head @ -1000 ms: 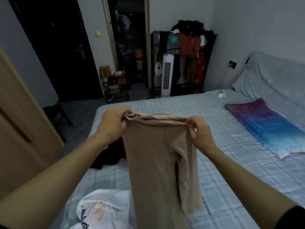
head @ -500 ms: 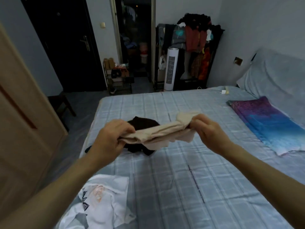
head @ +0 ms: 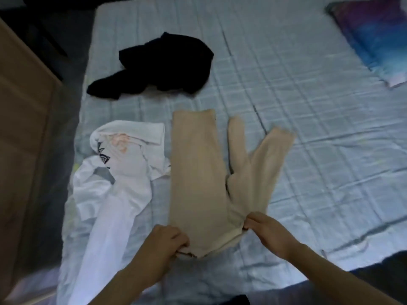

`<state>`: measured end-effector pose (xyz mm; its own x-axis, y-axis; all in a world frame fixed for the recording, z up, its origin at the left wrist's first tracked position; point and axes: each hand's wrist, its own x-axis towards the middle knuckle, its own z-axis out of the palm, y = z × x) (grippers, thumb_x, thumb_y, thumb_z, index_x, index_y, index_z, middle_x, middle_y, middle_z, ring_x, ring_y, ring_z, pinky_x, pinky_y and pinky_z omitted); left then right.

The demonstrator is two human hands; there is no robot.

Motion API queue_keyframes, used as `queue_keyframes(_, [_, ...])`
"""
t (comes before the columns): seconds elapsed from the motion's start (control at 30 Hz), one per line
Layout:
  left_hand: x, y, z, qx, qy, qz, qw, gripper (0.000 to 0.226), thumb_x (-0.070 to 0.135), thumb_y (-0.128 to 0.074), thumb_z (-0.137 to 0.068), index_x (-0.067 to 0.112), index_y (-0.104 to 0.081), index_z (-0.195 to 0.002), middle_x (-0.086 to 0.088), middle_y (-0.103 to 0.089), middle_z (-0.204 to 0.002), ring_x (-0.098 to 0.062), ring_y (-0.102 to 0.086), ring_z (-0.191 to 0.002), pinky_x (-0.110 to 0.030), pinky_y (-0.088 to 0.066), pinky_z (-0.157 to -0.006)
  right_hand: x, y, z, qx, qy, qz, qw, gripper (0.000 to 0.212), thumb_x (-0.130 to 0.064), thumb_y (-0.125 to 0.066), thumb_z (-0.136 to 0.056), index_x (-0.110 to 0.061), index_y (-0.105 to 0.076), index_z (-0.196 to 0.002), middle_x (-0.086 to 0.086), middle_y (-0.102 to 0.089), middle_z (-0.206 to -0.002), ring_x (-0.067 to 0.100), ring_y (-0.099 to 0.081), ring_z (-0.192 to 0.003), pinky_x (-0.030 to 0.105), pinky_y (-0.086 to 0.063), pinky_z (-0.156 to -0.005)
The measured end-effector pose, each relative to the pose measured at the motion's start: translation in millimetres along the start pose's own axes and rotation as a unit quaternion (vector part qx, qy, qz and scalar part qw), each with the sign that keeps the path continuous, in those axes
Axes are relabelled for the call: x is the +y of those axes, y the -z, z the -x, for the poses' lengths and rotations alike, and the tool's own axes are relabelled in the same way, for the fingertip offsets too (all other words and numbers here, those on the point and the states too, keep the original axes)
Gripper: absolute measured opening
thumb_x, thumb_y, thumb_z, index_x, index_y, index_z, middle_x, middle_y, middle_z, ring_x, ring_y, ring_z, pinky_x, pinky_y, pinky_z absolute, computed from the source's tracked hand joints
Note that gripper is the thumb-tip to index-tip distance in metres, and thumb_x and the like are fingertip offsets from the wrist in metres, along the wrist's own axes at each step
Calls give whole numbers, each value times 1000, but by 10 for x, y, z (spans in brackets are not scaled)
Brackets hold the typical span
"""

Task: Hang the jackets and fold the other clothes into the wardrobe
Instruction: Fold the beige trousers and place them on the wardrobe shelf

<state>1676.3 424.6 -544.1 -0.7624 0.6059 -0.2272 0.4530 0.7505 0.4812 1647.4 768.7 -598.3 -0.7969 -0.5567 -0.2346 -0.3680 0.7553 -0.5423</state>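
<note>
My left hand (head: 164, 243) and right hand (head: 271, 234) each pinch a near corner of the beige top (head: 198, 172). It lies flat on the bed (head: 319, 155), long axis straight away from both hands; its sleeves (head: 259, 164) splay beyond the right hand.

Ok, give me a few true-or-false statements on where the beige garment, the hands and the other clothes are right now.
1. The beige garment lies flat on the bed. True.
2. Only the right hand holds it. False: the left hand pinches its near edge too.
3. The black garment lies on the beige one. False: it lies apart, farther up the bed.
4. The white garment lies left of the beige one. True.
</note>
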Motion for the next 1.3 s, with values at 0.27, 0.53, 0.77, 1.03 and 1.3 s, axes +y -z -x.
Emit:
queue_keyframes(0.27, [68, -1055, 526, -127, -25, -113, 985, 23, 48, -75, -55, 31, -64, -65, 11, -57, -66, -11, -59, -58, -24, -37, -63, -271, -803, 513, -84, -36, 57, 994, 23, 0, -68, -77, -17, -67, -93, 0, -62, -99, 22, -60, -89, 35, -49, -74])
queue_keyframes(0.53, [-211, -848, 286, -109, 116, 101, 982, 68, 77, -23, -79, 33, -54, -119, 2, -60, -121, -20, -57, -112, -34, -46, -94, -445, -460, -14, 35, -119, 32, 992, 18, -20, -52, -93, -16, -63, -108, 1, -60, -108, 23, -60, -96, 38, -51, -77])
queue_keyframes(0.77, [-518, -593, -837, 89, 122, -42, 988, 62, 54, -26, -97, 17, -42, -145, -6, -41, -150, -27, -38, -137, -44, -40, -105, -306, -420, -1153, 138, -25, 54, 989, 44, -21, -52, -97, -7, -49, -139, 14, -44, -145, 29, -41, -134, 40, -38, -110])
queue_keyframes(1.03, [-1022, -1005, -1735, 56, 201, -155, 966, 68, 46, -20, -100, 8, -15, -157, -18, -6, -164, -32, 2, -152, -46, 0, -124, 244, -748, -2279, 26, -64, 120, 990, 60, -41, -24, -106, -13, -10, -158, 11, -2, -165, 27, 4, -152, 43, 1, -124])
queue_keyframes(1.3, [-1695, -762, -2747, 116, 221, -146, 957, 75, 51, -23, -95, 13, -9, -158, -20, -2, -164, -32, 1, -152, -48, -3, -123, 843, -436, -3247, 68, -64, 191, 977, 61, -47, -20, -104, -27, -2, -158, 11, 9, -165, 26, 13, -151, 44, 10, -122])
